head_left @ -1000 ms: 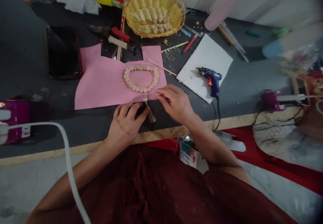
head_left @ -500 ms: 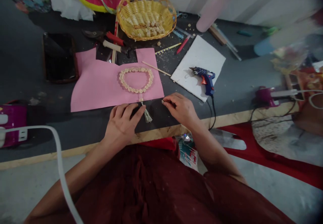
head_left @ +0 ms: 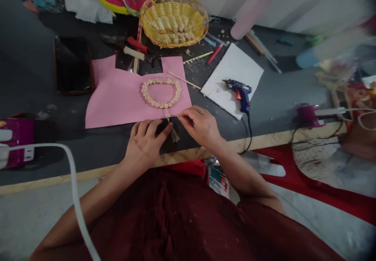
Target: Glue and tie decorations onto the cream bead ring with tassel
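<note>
A cream beaded loop (head_left: 144,92) lies on a pink sheet (head_left: 114,100), and its tassel (head_left: 175,136) hangs over the sheet's lower edge onto the dark table. My left hand (head_left: 145,137) rests at the tassel's left, its thumb and fingertips closed on the tassel's upper part. Just to the right, my right hand (head_left: 199,125) is pinched near the tassel's top; whatever lies between those fingertips is too small to make out. A thin stick (head_left: 185,80) crosses the sheet's right side.
A blue glue gun (head_left: 242,96) lies on a white board (head_left: 229,65), its cord running over the table edge. Behind are a yellow basket (head_left: 173,16), pliers (head_left: 135,53) and a pink bottle (head_left: 252,10). A phone (head_left: 73,65) lies left; a white cable (head_left: 73,178) hangs in front.
My right hand has moved left, closer to the tassel and my left hand. The whole view has shifted slightly.
</note>
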A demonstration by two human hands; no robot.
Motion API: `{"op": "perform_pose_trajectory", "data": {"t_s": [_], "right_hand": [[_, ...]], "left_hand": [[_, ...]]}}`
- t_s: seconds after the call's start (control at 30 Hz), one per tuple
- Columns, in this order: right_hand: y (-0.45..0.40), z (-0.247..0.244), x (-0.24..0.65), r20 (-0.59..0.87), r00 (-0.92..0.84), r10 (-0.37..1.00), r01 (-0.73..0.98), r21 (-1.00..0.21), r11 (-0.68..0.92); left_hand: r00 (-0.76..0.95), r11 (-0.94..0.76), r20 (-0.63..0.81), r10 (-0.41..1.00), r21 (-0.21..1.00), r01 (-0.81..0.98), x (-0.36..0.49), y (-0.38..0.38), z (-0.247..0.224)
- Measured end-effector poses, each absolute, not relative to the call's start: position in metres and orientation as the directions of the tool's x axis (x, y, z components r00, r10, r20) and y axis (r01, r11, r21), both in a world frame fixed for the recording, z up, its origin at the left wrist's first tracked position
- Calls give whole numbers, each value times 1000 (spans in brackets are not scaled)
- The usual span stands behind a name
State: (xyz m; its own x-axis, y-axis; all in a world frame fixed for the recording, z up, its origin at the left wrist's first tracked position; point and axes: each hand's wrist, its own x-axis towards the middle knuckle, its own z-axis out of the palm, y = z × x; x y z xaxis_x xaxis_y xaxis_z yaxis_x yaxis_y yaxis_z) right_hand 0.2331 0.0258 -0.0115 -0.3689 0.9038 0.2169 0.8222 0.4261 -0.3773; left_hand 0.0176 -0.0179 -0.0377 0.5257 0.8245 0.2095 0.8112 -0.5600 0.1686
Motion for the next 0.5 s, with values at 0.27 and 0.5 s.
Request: {"op": "perform_pose_trajectory", "data": {"t_s": [0.27,0.5], "right_hand": [[28,-13,204,199,-389,900,868,-247,430],[29,-16,199,204,-391,897,876,-218,431]], "left_hand": [[523,-565,232,820,181,805,16,-18,-41],[514,-554,221,829,201,808,16,-19,-41]]}}
